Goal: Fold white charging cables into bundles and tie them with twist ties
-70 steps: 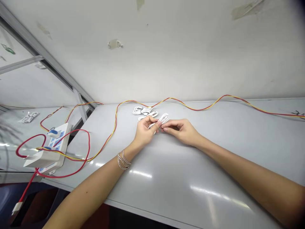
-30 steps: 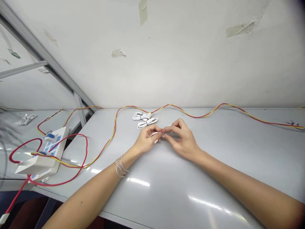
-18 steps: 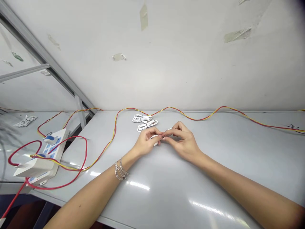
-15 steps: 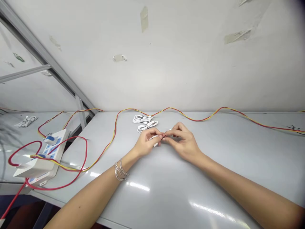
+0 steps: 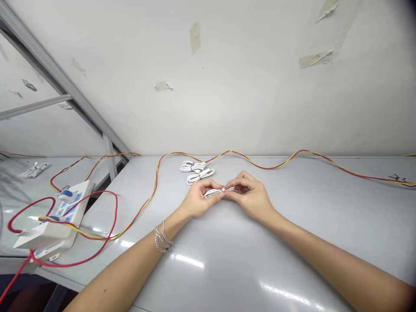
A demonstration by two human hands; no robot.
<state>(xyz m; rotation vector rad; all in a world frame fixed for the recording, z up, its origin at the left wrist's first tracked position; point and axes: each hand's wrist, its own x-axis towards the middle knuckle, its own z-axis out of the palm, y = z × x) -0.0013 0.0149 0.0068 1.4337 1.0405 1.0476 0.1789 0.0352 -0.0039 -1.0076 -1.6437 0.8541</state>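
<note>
A small white cable bundle [image 5: 212,193] with a dark tie round its middle is held between my two hands, just above the grey table. My left hand [image 5: 199,198] pinches it near the tie with thumb and forefinger. From the other side my right hand [image 5: 249,193] closes thumb and fingertips on the bundle by the tie. Behind my left hand lie tied white cable coils, one [image 5: 192,166] farther back and one [image 5: 200,175] nearer.
A power strip [image 5: 76,203] with plugs and looping red cable [image 5: 114,216] occupies the table's left. Red-yellow wire [image 5: 269,167] runs along the wall edge. Another white cable coil [image 5: 35,170] lies far left, beyond the metal frame [image 5: 111,158].
The bundle between my hands has turned, so its white loops and dark tie now show. Both hands stay close together. The whole view has shifted slightly.
</note>
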